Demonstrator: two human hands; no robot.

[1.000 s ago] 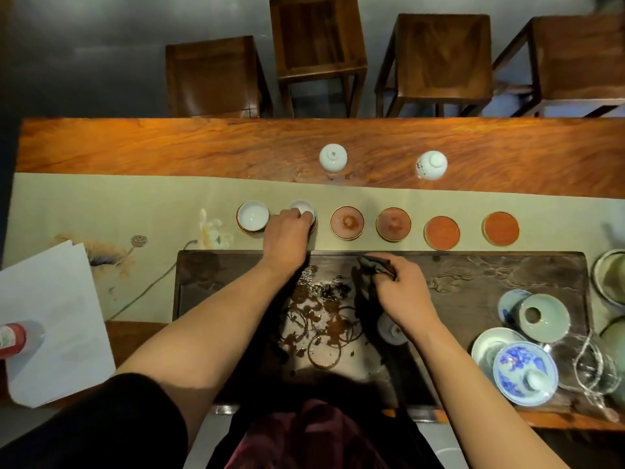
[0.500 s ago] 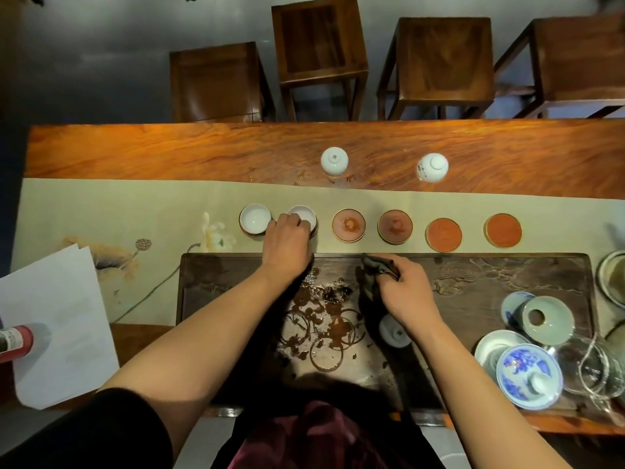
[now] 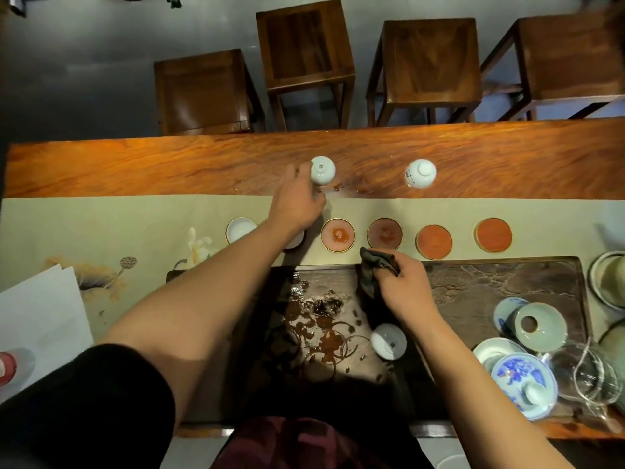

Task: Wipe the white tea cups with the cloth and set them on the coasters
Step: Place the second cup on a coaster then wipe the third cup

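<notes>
Cup (image 3: 322, 170) upturned on the wood touches the half-open left hand (image 3: 297, 204); right hand (image 3: 404, 286) clutches the cloth (image 3: 377, 265).

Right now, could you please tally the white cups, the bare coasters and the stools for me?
Cups: 5
Bare coasters: 4
Stools: 4
Total: 13
</notes>
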